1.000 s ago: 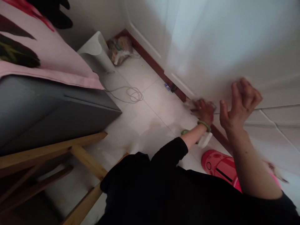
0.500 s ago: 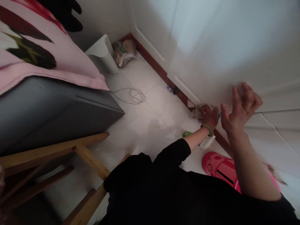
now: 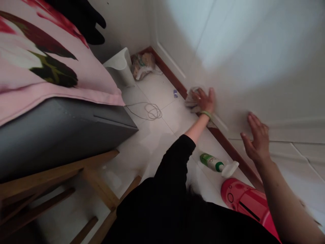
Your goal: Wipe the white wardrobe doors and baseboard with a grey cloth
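Observation:
My left hand [image 3: 204,99], a green bangle on its wrist, presses a pale crumpled cloth [image 3: 191,100] against the bottom of a white cabinet door [image 3: 228,61], just above the reddish-brown baseboard [image 3: 228,147]. Fingers spread, my right hand [image 3: 256,137] rests flat on the white door panel further right and holds nothing. A green and white spray bottle [image 3: 215,164] lies on the floor below my left forearm.
A pink plastic item [image 3: 243,201] sits on the tiled floor by my right arm. Left is a bed with a pink floral cover [image 3: 45,74] and a wooden frame [image 3: 88,169]. A white bin [image 3: 119,66], a plastic bag [image 3: 143,64] and a coiled cable [image 3: 152,111] lie beyond.
My left hand has slid the cloth along the door's lower edge, further away from me. My right hand has flattened onto the door. The spray bottle is now uncovered.

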A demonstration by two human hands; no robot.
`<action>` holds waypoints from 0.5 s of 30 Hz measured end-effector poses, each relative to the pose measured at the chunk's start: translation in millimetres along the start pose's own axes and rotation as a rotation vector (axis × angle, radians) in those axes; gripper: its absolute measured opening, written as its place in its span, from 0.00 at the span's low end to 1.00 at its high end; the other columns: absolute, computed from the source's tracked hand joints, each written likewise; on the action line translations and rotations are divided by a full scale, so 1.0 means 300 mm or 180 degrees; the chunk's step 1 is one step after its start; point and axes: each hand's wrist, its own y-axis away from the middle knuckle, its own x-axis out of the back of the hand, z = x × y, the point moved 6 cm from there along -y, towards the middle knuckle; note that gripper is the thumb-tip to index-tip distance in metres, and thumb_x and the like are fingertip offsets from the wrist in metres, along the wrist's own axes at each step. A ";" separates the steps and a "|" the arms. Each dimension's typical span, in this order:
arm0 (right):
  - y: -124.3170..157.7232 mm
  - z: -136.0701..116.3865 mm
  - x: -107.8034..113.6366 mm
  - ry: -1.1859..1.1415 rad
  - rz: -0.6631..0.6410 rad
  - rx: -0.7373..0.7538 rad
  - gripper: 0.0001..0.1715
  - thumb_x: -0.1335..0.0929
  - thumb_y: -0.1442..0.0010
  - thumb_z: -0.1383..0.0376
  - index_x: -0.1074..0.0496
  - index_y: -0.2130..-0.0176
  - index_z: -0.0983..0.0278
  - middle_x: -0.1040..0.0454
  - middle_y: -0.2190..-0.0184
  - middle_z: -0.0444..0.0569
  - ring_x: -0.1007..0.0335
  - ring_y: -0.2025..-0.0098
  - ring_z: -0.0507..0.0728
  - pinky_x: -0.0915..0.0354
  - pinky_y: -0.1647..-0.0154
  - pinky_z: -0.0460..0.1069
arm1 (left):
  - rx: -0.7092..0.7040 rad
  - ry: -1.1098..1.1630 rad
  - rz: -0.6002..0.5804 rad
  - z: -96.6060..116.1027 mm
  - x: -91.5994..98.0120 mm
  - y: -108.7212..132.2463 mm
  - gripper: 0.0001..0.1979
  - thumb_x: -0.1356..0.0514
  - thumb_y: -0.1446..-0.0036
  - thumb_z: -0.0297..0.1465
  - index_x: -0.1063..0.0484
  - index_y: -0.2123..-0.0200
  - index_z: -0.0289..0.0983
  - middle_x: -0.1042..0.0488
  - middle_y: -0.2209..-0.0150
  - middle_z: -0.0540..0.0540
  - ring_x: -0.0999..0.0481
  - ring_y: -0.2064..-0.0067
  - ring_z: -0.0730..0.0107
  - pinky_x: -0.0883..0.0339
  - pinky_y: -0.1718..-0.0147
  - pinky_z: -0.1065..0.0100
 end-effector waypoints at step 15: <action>0.013 0.002 -0.022 -0.0194 0.0255 0.0282 0.46 0.31 0.19 0.49 0.38 0.11 0.52 0.31 0.15 0.61 0.31 0.14 0.74 0.34 0.15 0.76 | -0.0297 0.0269 0.0645 -0.067 -0.039 -0.030 0.30 0.40 0.16 0.39 0.30 0.19 0.33 0.41 0.11 0.29 0.46 0.08 0.46 0.40 0.11 0.36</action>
